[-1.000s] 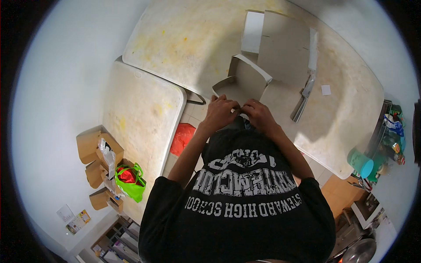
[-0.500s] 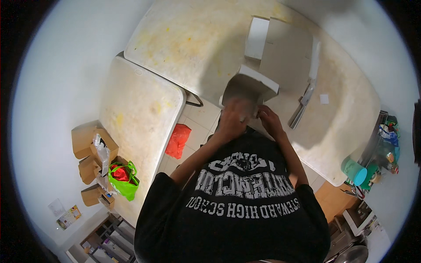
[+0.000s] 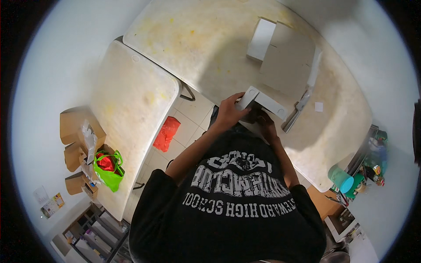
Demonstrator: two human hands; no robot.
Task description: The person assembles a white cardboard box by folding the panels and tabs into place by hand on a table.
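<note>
In front of my body a small white cardboard box (image 3: 270, 105) with a shadowed inside is tilted between my hands. My left hand (image 3: 231, 111) grips its left side, with the fingers over the far edge and the thumb on the near side. At the box's right near side, my right hand (image 3: 265, 124) has its fingers curled in at the wall; shadow partly hides the fingertips. Just beyond lies a flat grey cardboard piece (image 3: 287, 61), with a white box (image 3: 262, 40) at its left.
A long narrow grey tool (image 3: 291, 119) and a small white square (image 3: 319, 107) lie on the pale table (image 3: 210, 26). A teal cup (image 3: 340, 179) stands at the right edge. On the left table are open brown boxes (image 3: 81, 125) and a green bag (image 3: 109, 173); a red bag (image 3: 166, 133) lies on the floor.
The white box has turned and come down nearer to me. My left hand has moved from inside its opening to its left side. My right hand stays at the near right.
</note>
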